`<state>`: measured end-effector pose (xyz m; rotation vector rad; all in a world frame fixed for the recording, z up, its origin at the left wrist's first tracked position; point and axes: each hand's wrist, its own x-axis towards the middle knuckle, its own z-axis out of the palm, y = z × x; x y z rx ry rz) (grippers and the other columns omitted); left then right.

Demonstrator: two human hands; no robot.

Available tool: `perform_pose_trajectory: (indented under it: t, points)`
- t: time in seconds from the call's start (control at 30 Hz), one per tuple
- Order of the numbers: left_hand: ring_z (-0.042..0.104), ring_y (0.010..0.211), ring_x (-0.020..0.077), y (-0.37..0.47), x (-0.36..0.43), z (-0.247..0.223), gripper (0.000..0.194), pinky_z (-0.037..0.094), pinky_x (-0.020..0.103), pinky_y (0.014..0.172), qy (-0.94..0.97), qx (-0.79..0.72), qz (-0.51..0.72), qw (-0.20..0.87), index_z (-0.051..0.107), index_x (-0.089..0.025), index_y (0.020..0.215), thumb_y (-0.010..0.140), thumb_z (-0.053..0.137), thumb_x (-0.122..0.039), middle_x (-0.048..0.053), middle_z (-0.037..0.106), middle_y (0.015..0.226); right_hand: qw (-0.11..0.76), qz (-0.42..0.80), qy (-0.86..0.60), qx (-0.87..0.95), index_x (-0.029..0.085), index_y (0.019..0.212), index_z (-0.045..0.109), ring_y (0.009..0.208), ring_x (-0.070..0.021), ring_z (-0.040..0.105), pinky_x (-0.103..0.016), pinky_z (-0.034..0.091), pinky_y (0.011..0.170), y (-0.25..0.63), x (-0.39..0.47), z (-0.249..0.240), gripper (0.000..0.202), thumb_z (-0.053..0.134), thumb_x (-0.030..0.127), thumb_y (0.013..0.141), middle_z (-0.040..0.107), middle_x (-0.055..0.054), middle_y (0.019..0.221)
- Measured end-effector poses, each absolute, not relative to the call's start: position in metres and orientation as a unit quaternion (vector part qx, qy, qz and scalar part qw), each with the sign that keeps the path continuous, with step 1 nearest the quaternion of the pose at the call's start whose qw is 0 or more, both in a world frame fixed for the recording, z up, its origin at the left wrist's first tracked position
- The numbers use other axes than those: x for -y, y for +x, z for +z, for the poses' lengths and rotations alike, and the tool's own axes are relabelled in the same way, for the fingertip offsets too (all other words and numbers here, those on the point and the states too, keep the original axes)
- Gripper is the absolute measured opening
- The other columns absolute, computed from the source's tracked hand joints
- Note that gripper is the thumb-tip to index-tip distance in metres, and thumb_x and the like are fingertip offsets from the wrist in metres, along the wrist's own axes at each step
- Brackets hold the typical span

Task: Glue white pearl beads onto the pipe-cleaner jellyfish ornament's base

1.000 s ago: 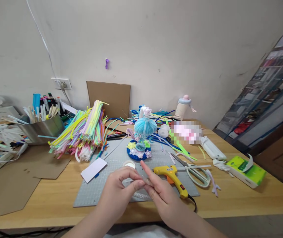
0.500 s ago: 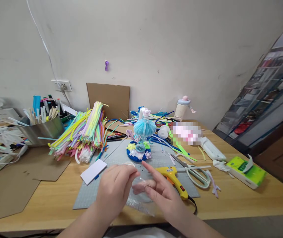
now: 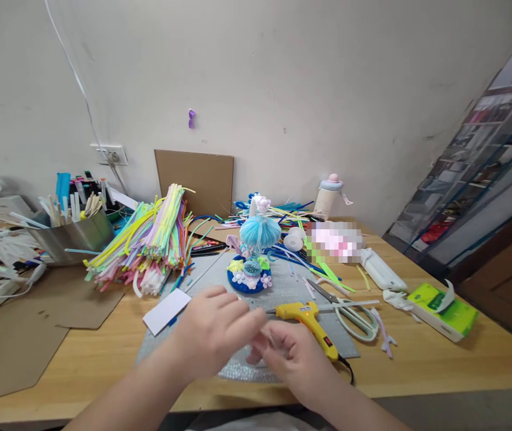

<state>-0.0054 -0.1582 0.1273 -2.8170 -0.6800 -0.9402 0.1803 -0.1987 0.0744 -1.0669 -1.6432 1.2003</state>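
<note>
My left hand reaches across to my right hand, its fingers bent and pressed together at my right fingertips. My right fingers are curled in a pinch. A clear, shiny plastic sheet or bag with a speckled silvery lower part hangs below both hands, partly hidden by them. Whatever lies right between the fingertips is blurred and covered. Just beyond stands a blue fuzzy ornament on a dark blue round base with small flowers. The yellow hot glue gun lies just right of my right hand.
A grey cutting mat covers the table's middle. Scissors and a green tissue pack lie right. A pipe-cleaner bundle, white card and metal holder of sticks are left. A bottle stands behind.
My left hand has moved right and turned over toward my right hand, so their fingertips now meet. My right fingers, stretched out before, have curled in. The plastic is now more covered.
</note>
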Motion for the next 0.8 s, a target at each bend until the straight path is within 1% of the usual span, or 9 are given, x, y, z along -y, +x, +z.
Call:
perform_pose_trajectory:
  t: [0.07,0.13,0.2,0.27,0.33,0.43,0.63,0.73,0.8]
  points:
    - [0.049,0.059,0.0142,-0.008,0.16,0.13,0.029,0.038,0.028,0.059,-0.863,0.279,-0.41,-0.098,0.051,-0.022,0.106,0.096,0.03,-0.038,0.0,0.054,0.066,0.42,0.487,-0.438,0.628,0.016,0.071,0.065,0.067,-0.018,0.064,-0.027,0.047,0.063,0.181,0.197,0.074,0.027,0.056,0.036,0.087,0.073,-0.004,0.07]
    - [0.051,0.066,0.015,-0.008,0.166,0.129,0.026,0.041,0.028,0.063,-0.8,0.342,-0.463,-0.167,0.046,-0.023,0.109,0.093,0.038,-0.042,0.0,0.052,0.073,0.438,0.499,-0.446,0.601,0.017,0.071,0.063,0.065,-0.0178,0.066,-0.028,0.049,0.064,0.18,0.195,0.073,0.028,0.054,0.039,0.087,0.073,-0.005,0.067]
    - [0.052,0.075,0.0167,-0.005,0.173,0.123,0.025,0.043,0.029,0.067,-0.794,0.392,-0.442,-0.142,0.047,-0.023,0.099,0.083,0.058,-0.038,0.001,0.053,0.081,0.456,0.505,-0.447,0.58,0.018,0.071,0.06,0.064,-0.0178,0.066,-0.028,0.051,0.064,0.179,0.192,0.073,0.03,0.054,0.042,0.087,0.072,-0.004,0.065]
    - [0.052,0.083,0.0192,0.0,0.18,0.114,0.027,0.042,0.031,0.073,-0.81,0.415,-0.405,-0.087,0.048,-0.022,0.09,0.075,0.068,-0.03,0.003,0.055,0.087,0.471,0.504,-0.447,0.569,0.018,0.071,0.06,0.064,-0.0179,0.066,-0.029,0.052,0.065,0.179,0.192,0.073,0.031,0.054,0.045,0.086,0.071,-0.004,0.065]
    - [0.052,0.089,0.0204,0.003,0.182,0.104,0.018,0.04,0.034,0.078,-0.819,0.418,-0.39,-0.048,0.05,-0.021,0.087,0.078,0.065,-0.022,0.004,0.057,0.091,0.478,0.501,-0.45,0.565,0.018,0.072,0.06,0.065,-0.0182,0.067,-0.029,0.052,0.066,0.178,0.193,0.075,0.031,0.055,0.046,0.085,0.071,-0.004,0.065]
    - [0.053,0.091,0.0196,0.004,0.18,0.095,0.007,0.039,0.034,0.08,-0.826,0.405,-0.389,-0.043,0.053,-0.022,0.088,0.084,0.056,-0.016,0.004,0.059,0.094,0.473,0.498,-0.452,0.569,0.018,0.071,0.061,0.065,-0.0186,0.067,-0.03,0.053,0.067,0.177,0.195,0.077,0.032,0.055,0.046,0.085,0.072,-0.004,0.065]
    - [0.056,0.08,0.0172,-0.004,0.169,0.105,0.01,0.038,0.032,0.075,-0.857,0.383,-0.342,-0.048,0.051,-0.021,0.085,0.091,0.044,-0.016,0.001,0.063,0.083,0.443,0.472,-0.471,0.599,0.019,0.067,0.059,0.064,-0.0179,0.065,-0.028,0.053,0.064,0.181,0.197,0.074,0.031,0.055,0.043,0.085,0.067,-0.002,0.065]
    - [0.053,0.072,0.0165,-0.01,0.167,0.116,0.014,0.036,0.031,0.071,-0.892,0.362,-0.27,-0.009,0.051,-0.021,0.081,0.09,0.043,-0.015,0.0,0.061,0.074,0.403,0.469,-0.465,0.634,0.018,0.076,0.064,0.069,-0.0196,0.067,-0.029,0.052,0.065,0.189,0.196,0.072,0.023,0.055,0.036,0.087,0.069,-0.003,0.069]
    - [0.052,0.074,0.0168,-0.014,0.166,0.123,0.016,0.035,0.033,0.075,-0.906,0.354,-0.233,0.003,0.052,-0.021,0.08,0.088,0.043,-0.01,0.0,0.061,0.075,0.38,0.464,-0.457,0.656,0.019,0.083,0.067,0.073,-0.0212,0.068,-0.032,0.052,0.068,0.195,0.195,0.073,0.018,0.055,0.031,0.087,0.071,-0.003,0.074]
